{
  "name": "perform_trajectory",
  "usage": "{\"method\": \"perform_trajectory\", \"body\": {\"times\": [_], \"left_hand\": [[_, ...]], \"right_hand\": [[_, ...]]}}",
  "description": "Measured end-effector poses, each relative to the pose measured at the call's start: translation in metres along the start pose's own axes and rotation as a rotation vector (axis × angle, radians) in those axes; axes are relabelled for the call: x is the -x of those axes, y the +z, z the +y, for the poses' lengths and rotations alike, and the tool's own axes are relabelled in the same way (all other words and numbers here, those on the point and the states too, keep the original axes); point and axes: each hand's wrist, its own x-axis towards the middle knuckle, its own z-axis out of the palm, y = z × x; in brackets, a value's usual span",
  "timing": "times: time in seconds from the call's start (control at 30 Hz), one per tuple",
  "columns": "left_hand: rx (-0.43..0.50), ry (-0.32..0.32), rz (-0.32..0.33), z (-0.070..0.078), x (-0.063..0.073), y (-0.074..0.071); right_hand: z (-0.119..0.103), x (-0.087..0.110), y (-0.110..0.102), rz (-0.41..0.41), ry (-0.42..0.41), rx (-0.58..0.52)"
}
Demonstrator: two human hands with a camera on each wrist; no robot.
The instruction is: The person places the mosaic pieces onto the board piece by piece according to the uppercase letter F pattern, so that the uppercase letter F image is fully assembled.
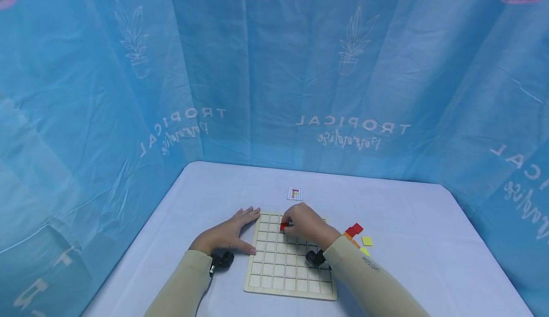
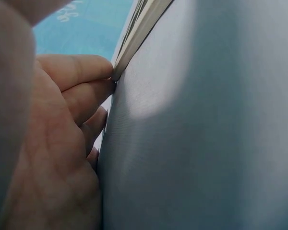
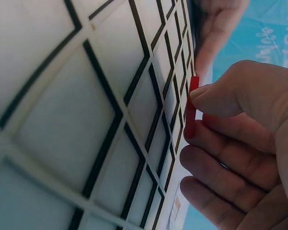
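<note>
A pale wooden grid board (image 1: 279, 270) with square cells lies flat on the table. Above its far part, my right hand (image 1: 305, 222) pinches a red square tile (image 1: 284, 226) between thumb and fingers. The right wrist view shows that tile (image 3: 192, 108) edge-on, held close to the grid. My left hand (image 1: 228, 233) has its fingers spread at the board's left side, thumb and fingertips touching the edge. In the left wrist view, fingertips of the left hand (image 2: 62, 124) meet the board's side (image 2: 139, 40). Part of the grid is hidden under my right hand and forearm.
Loose red tiles (image 1: 357, 228), orange tiles (image 1: 355, 244) and yellow tiles (image 1: 366, 240) lie right of the board, partly behind my right sleeve. A small card (image 1: 295, 194) with a coloured grid pattern lies beyond the board. Blue curtains (image 1: 274, 69) surround the white table (image 1: 411, 269).
</note>
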Motion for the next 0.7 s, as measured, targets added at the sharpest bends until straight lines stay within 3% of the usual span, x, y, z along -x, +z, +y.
{"method": "perform_trajectory", "body": {"times": [0.5, 0.7], "left_hand": [[-0.006, 0.01, 0.001, -0.002, 0.0, 0.001], [-0.007, 0.015, -0.001, -0.003, 0.0, 0.001]], "right_hand": [[-0.004, -0.006, 0.014, 0.007, -0.052, 0.168], [0.0, 0.001, 0.013, 0.036, -0.042, 0.144]]}}
